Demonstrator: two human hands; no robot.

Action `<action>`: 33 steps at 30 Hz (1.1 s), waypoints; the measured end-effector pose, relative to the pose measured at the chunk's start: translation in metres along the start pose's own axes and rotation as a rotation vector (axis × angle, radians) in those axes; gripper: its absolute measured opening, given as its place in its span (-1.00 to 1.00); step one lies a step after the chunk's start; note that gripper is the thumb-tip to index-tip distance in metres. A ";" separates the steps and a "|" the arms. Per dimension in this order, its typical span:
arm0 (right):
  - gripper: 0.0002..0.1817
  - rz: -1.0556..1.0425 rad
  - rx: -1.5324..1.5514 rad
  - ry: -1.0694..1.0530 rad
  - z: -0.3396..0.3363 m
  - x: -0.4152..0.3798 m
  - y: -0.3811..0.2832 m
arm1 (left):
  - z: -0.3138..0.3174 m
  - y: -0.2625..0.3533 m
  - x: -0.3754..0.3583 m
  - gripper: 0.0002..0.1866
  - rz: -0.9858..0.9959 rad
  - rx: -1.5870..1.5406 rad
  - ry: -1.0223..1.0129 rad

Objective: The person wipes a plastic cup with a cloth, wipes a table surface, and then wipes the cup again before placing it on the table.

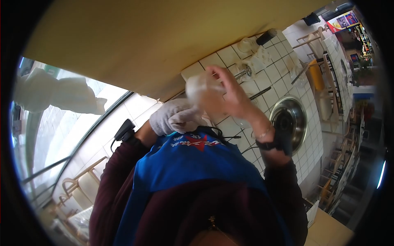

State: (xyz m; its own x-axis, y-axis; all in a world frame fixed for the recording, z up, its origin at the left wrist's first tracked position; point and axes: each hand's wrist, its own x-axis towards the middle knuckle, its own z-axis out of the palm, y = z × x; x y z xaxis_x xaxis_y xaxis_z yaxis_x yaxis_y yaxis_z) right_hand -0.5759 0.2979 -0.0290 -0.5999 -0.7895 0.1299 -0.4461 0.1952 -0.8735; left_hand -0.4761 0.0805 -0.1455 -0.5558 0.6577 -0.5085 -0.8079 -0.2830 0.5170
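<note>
Head view: I'm seeing the blurred, bare right hand (233, 97) touching a whitish, rounded item (200, 87) beside the pale-grey fabric towel (174, 115) covering the left hand (147, 132); grips blurring or hiding, can't tell. Step's seemingly handling item with towel; next move's calling for steady support.

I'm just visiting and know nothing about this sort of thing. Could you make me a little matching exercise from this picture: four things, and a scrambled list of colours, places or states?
Things
1. Apron
2. Cloth
3. Whitish object
4. Metal basin

Descriptions
A. Round and shiny, amid white tiles
B. Blurred, at the right hand
C. Blue, with a red and white print
D. Grey, next to the left wrist

Right pairs: 1-C, 2-D, 3-B, 4-A
</note>
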 end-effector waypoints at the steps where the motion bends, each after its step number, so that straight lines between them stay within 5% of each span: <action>1: -0.12 0.067 -0.120 0.053 -0.007 0.002 0.024 | 0.020 0.008 -0.009 -0.79 0.507 0.511 0.128; 2: -0.12 0.133 -0.240 0.107 -0.011 0.005 0.046 | 0.045 0.018 -0.023 -0.85 1.018 1.023 0.254; 3: -0.12 0.129 -0.243 0.113 -0.011 0.007 0.065 | 0.052 0.023 -0.032 -0.85 1.022 1.030 0.251; 6: -0.15 0.305 -0.606 0.165 -0.009 0.018 0.114 | 0.056 0.023 -0.052 -0.89 0.994 1.327 0.481; 8: -0.16 0.354 -0.674 0.247 -0.005 0.029 0.143 | 0.054 0.016 -0.055 -0.88 0.661 1.058 0.566; 12: -0.15 0.373 -0.750 0.277 -0.004 0.042 0.188 | 0.051 0.003 -0.057 -0.92 0.753 1.250 0.749; 14: -0.20 0.384 -0.689 0.136 -0.016 0.042 0.201 | 0.041 -0.010 -0.059 -0.85 0.807 1.248 0.789; 16: -0.26 0.391 -0.484 0.065 -0.044 0.039 0.225 | 0.019 -0.034 -0.059 -0.62 0.645 1.371 0.921; 17: -0.32 0.398 -0.282 -0.006 -0.062 0.040 0.237 | 0.041 -0.010 -0.069 -0.67 0.510 1.443 0.905; 20: -0.51 0.445 -0.406 0.429 -0.115 0.057 0.253 | 0.045 -0.018 -0.085 -0.62 0.559 1.129 0.963; 22: -0.35 0.585 -0.702 0.614 -0.127 0.068 0.253 | 0.065 -0.011 -0.085 -0.66 0.541 0.886 0.979; 24: -0.15 0.706 -0.807 0.586 -0.124 0.078 0.267 | 0.073 -0.007 -0.084 -0.71 0.485 0.895 1.023; 27: -0.02 0.581 -0.804 0.526 -0.120 0.085 0.321 | 0.083 -0.022 -0.087 -0.78 0.528 0.721 1.064; 33: -0.11 0.665 -0.660 0.680 -0.116 0.090 0.297 | 0.116 0.034 -0.092 -0.83 0.626 0.779 0.798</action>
State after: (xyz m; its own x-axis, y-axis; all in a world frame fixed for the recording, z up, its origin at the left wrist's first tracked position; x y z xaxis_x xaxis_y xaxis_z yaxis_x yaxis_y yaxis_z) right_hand -0.8395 0.3519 -0.2222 -0.9902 0.0202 0.1381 -0.0483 0.8787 -0.4750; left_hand -0.4300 0.0914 -0.0014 -0.9797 -0.1155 -0.1639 -0.1896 0.2687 0.9444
